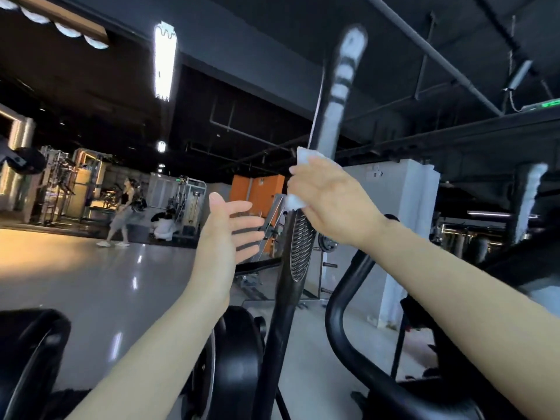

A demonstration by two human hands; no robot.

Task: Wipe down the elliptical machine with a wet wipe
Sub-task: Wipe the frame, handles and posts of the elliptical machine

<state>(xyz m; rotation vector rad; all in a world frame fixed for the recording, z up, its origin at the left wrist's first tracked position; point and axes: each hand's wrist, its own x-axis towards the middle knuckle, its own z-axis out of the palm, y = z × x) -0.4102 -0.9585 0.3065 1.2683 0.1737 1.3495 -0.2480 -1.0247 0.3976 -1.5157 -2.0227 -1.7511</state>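
Grey polished flooring [100,286] spreads across the gym's left half, glossy, with streaks of ceiling light on it and a warm orange glow at the far left. Overhead, the ceiling is dark, crossed by pipes [424,43] and lit by a long bright lamp [165,60]. Far back stand weight racks [57,189], an orange panel [260,186] and a pale square pillar [403,207]; one person walks [122,213] and another crouches [165,225] near them.

Close in front rises the elliptical machine: its black moving handlebar [298,259] runs from bottom centre up to a grip [342,86] that blurs against the ceiling. The right hand [330,201] is clamped around this bar with the white wet wipe [295,201] bunched between palm and bar, white showing above and below the fingers. The left hand [230,228] hangs just left of the bar, fingers straight and spread, holding nothing and touching nothing; the two hands are apart.

A second curved black bar [342,298] sweeps up to the right of the first, and a rounded black housing [239,359] sits at its base. Another black rounded part [30,353] fills the lower left corner. Between that corner and the bar, open floor stretches back toward the racks.
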